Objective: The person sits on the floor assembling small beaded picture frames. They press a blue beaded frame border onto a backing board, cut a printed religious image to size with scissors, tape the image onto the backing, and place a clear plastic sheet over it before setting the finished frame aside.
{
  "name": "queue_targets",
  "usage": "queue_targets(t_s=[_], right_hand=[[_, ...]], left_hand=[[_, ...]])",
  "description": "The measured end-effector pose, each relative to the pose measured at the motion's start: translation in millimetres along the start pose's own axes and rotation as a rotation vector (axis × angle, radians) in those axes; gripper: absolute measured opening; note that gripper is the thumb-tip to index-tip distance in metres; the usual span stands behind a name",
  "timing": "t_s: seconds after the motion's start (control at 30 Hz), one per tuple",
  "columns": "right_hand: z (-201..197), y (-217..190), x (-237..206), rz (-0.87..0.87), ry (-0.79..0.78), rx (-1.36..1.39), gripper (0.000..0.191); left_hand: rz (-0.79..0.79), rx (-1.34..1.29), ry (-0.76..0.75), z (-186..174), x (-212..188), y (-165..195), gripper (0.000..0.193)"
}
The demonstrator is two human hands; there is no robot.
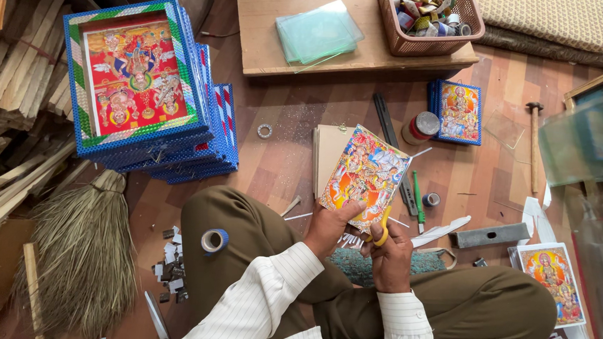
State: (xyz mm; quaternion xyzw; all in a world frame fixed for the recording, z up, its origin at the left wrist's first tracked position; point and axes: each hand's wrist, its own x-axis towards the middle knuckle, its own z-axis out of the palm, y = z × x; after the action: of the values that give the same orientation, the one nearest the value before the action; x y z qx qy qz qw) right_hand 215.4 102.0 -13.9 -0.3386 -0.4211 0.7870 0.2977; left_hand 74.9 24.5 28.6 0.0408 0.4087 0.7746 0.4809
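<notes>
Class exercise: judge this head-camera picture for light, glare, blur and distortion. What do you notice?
Head view: soft, even daylight with faint shadows; the glass sheets show pale glare; the glass at right looks hazy; both hands and the print are sharp; wide-angle bending leans the stacked frames outward.

White pinstriped long sleeves [275,288], buttoned cuffs, olive-brown trousers [490,310]

A person is sitting cross-legged on the wooden floor [288,161]. The left hand [329,228] is pinching the lower edge of a colourful printed picture [366,170], while the right hand [391,257] is gripping yellow-handled scissors [383,228] against that same edge. A stack of blue-framed pictures [144,88] is lying to the left, a roll of tape [214,240] is resting on the knee, and a broom [84,246] is lying nearby.
</notes>
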Motion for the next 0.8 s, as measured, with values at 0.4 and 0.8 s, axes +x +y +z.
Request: queue_targets(t_s=[0.4, 0.8], right_hand=[[8, -9, -1, -0.045, 0.034, 0.038, 0.031], [5, -8, 0, -0.055, 0.07, 0.034, 0.029]], left_hand=[[-0.04, 0.061, -0.014, -6, 2, -11, 0.028], [-0.048, 0.038, -0.026, -6, 3, -13, 0.028]])
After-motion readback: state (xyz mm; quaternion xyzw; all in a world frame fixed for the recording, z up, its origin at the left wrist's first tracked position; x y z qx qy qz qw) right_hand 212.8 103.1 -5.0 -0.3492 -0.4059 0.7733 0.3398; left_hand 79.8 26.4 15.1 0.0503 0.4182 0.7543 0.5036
